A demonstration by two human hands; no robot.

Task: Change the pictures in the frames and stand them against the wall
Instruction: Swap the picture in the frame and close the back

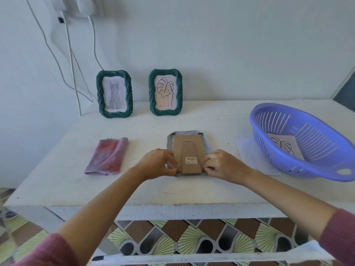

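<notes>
Frames: cat frame (114, 94) and leaf frame (165, 92) stand at wall (230, 54); grey frame (185, 133) face-down mid tabletop (134, 187), left hand (156, 164) and right hand (223, 165) pinching its backing (189, 150).

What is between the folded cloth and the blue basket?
A frame lies face down there, with the left hand and right hand gripping its near end. The head view shows it.

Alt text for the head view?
The left hand and right hand pinch the near end of a face-down frame on a white table, cardboard back up. A cat frame and a leaf frame, both green, stand at the wall; folded cloth at left, blue basket at right.
</notes>
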